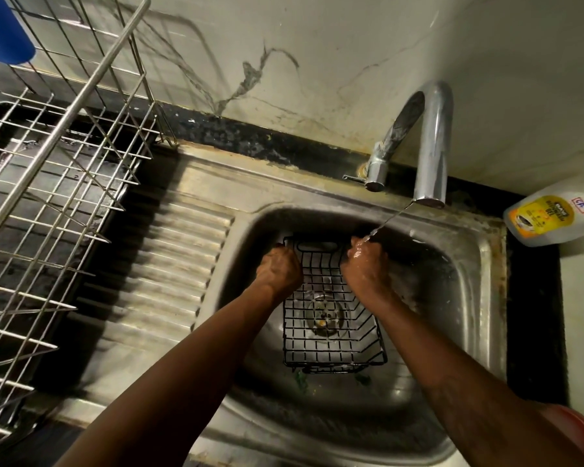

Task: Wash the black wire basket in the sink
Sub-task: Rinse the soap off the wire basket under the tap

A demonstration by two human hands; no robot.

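Washing in progress. The black wire basket [332, 335] stands inside the sink [479, 298], its floor over the drain [324, 316], which shows through the wires. The left hand [279, 269] clenches round the far left corner of the basket's rim. The right hand [364, 264], wet and glistening, grasps the far right corner, so the basket extends from both hands toward the viewer. A thin stream of water [390, 219] slants from the tap [432, 146] onto the right hand and the rim beneath it. Wetting or rinsing appears under way at the far end only. Neither hand shows suds or a sponge, so scrubbing, rinsing the near end and lifting out seem left to do. A soap bottle [550, 214] lies on the counter at right, well apart from the basket; a metal dish rack [64, 163] stands at left.
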